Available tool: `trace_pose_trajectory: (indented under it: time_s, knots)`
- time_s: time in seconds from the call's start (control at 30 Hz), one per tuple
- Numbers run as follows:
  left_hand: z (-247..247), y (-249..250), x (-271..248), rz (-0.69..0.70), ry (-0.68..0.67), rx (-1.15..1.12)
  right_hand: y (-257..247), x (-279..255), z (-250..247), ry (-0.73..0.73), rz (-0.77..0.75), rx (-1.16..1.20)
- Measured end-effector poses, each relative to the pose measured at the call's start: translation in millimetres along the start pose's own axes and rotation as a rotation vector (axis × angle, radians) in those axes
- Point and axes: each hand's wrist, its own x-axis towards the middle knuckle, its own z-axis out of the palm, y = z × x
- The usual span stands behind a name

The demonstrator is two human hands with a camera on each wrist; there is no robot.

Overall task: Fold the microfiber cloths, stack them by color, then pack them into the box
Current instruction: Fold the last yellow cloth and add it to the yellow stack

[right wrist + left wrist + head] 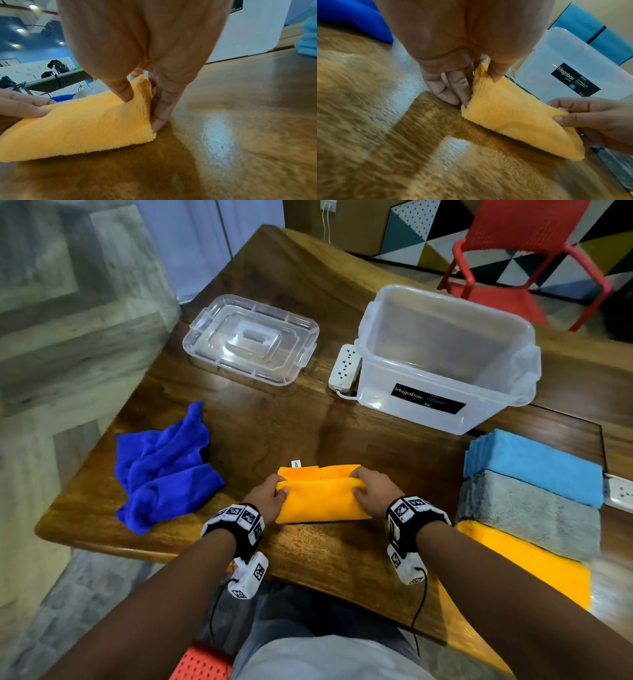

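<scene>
An orange cloth (pixel 320 498) lies partly folded near the table's front edge. My left hand (pixel 270 491) pinches its left end, thumb on top and fingers underneath, as the left wrist view shows on the cloth (pixel 513 115). My right hand (pixel 368 486) pinches the right end in the same way, with the cloth (pixel 89 124) lifted off the wood there. Crumpled dark blue cloths (pixel 164 463) lie to the left. Folded stacks stand at the right: light blue (pixel 534 463), grey (pixel 531 511) and orange (pixel 534 566). The clear box (pixel 448 361) stands open behind.
The box's clear lid (pixel 250 340) lies at the back left of the wooden table (pixel 267 419). A white power strip (pixel 344 366) sits beside the box, and another (pixel 620 494) at the right edge. A red chair (pixel 524 251) stands beyond the table.
</scene>
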Motion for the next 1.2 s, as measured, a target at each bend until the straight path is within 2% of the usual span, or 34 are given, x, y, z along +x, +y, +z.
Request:
trace_pose_trajectory:
  time_s: [0.17,0.3,0.47,0.6,0.87,1.2]
  knots:
    - [-1,6,5,0.028,0.025,0.062,-8,9,-3,-0.022,-0.002,-0.118]
    - [-2,13,14,0.027,0.052,0.144,-15,16,-5,-0.023,-0.070,-0.274]
    - [-3,12,23,-0.006,0.068,0.234,-17,27,-14,-0.024,-0.068,-0.281]
    - [-12,16,32,0.024,0.046,0.337,-24,34,-17,-0.050,-0.041,-0.322]
    - [-27,26,42,0.053,0.001,0.507,-28,42,-18,-0.076,0.029,-0.244]
    - [-27,41,47,0.009,-0.013,0.605,-35,39,-18,-0.034,0.040,-0.205]
